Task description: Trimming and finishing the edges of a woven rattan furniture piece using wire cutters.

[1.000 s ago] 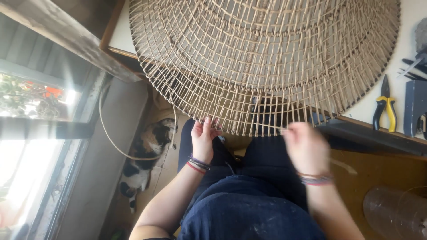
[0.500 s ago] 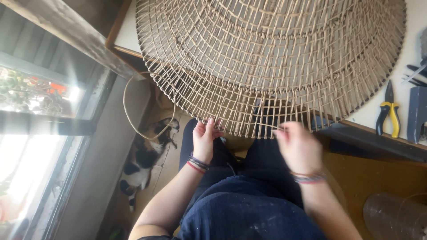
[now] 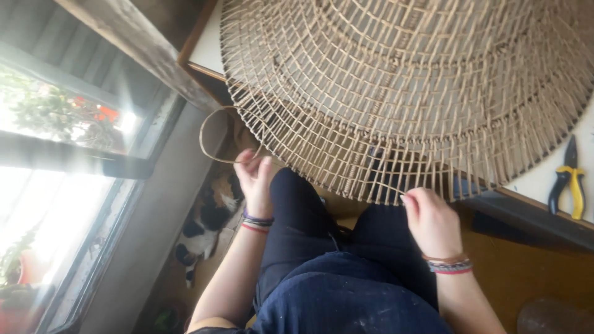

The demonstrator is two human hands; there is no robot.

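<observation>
**Woven basket: rim rows in progress**

Woven basket point(image 3: 408, 86) lies on the white table point(image 3: 538, 182), its open edge overhanging toward my lap. It is large, round and made of pale cane in an open lattice.

My left hand point(image 3: 253, 176) is raised at the near-left edge of the basket. The fingers are pinched together on a loose strand point(image 3: 207, 133) of cane, which curls out in a loop to the left and runs back into the weave. My right hand point(image 3: 430, 219) sits just under the lower rim, fingers curled toward the ends of the upright stakes point(image 3: 346, 179); it seems to be gripping a strand there, but I cannot tell for certain, since the fingertips are hidden behind the hand.

Progress, as I judge it: the centre and most of the wall are woven in close, even rings. Along the near rim the stakes stick out bare, with no cross strands yet, so the outermost rows and the finished border are left to do. The loose strand is not yet drawn tight.

Elsewhere: yellow-handled pliers point(image 3: 572, 179) lie on the table to the right. A cat point(image 3: 207, 226) lies on the floor by the window point(image 3: 62, 185), to my left.
</observation>
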